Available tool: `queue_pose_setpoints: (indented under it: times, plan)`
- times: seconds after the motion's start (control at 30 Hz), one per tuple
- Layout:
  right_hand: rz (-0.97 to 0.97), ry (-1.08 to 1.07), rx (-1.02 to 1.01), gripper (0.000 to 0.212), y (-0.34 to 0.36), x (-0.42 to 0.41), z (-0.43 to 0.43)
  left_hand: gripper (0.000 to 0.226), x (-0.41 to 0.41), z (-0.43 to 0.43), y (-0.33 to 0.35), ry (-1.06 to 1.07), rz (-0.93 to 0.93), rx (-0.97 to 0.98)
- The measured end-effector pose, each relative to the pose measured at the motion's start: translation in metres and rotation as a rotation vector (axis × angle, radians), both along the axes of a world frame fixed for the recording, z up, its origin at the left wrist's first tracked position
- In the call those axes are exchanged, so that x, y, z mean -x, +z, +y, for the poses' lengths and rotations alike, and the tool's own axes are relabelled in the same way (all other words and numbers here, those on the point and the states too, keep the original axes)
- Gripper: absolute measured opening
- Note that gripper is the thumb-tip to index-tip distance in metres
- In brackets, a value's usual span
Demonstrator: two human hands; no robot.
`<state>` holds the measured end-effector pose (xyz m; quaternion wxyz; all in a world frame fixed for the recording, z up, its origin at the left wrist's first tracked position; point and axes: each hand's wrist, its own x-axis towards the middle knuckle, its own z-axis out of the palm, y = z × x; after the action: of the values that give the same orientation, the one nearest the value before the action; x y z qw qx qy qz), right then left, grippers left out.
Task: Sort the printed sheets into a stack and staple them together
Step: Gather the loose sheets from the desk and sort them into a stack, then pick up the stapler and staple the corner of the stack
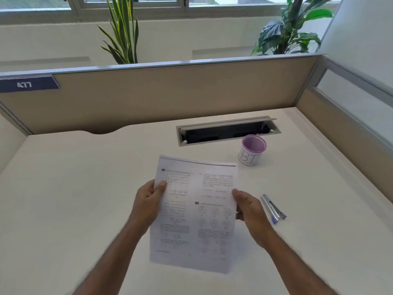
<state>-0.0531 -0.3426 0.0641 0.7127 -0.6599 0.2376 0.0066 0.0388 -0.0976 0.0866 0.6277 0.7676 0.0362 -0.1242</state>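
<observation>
The printed sheets (194, 213) are held together above the desk, with text, graphs and diagrams on the top page facing me. My left hand (148, 202) grips their left edge, thumb on top. Gripping the right edge is my right hand (249, 211), its thumb also on the page. How many sheets are in the stack cannot be told. A silver stapler (273, 207) with a purple end lies on the white desk (74, 188), just right of my right hand and apart from it.
A pink mesh cup (252, 150) with a white label stands behind the sheets to the right. Behind it is an open cable tray (227, 130) set in the desk. Beige partition walls (170, 96) close the back and right sides.
</observation>
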Motion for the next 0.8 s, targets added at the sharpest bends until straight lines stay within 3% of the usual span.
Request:
queue_pose_setpoints:
  times: [0.07,0.13,0.17,0.23,0.33,0.5,0.57,0.67,0.73,0.8]
  plan:
    - [0.056,-0.061,0.216,0.041,-0.011,0.002,-0.029,0.026,-0.001,0.005,0.000,-0.011,0.012,-0.010]
    - [0.176,-0.077,0.692,0.034,-0.026,0.004,-0.065,0.027,-0.002,0.009,0.002,-0.030,0.021,-0.020]
    - [0.255,-0.057,0.909,0.041,-0.034,0.004,-0.080,0.027,-0.003,0.011,0.002,-0.038,0.025,-0.023]
    - [0.478,0.010,1.131,0.063,-0.047,0.003,-0.103,0.028,-0.004,0.012,0.003,-0.050,0.032,-0.021]
    - [0.697,0.135,1.126,0.072,-0.058,0.000,-0.118,0.029,-0.003,0.015,0.008,-0.058,0.025,-0.024]
    - [0.676,0.189,1.066,0.020,-0.062,-0.005,-0.125,0.029,0.001,0.014,0.018,-0.086,0.010,-0.041]
    - [0.593,0.126,0.817,0.019,-0.056,-0.009,-0.126,0.028,0.003,0.016,0.024,-0.092,-0.008,-0.050]
    - [0.266,-0.030,-0.005,0.018,-0.027,-0.015,-0.110,0.028,0.005,0.019,0.033,-0.115,-0.040,-0.078]
    - [0.059,-0.006,-0.484,0.038,0.006,-0.020,-0.093,0.029,0.007,0.021,0.039,-0.154,-0.059,-0.115]
    - [-0.120,0.051,-0.755,0.054,0.035,-0.027,-0.078,0.029,0.009,0.020,0.045,-0.196,-0.075,-0.152]
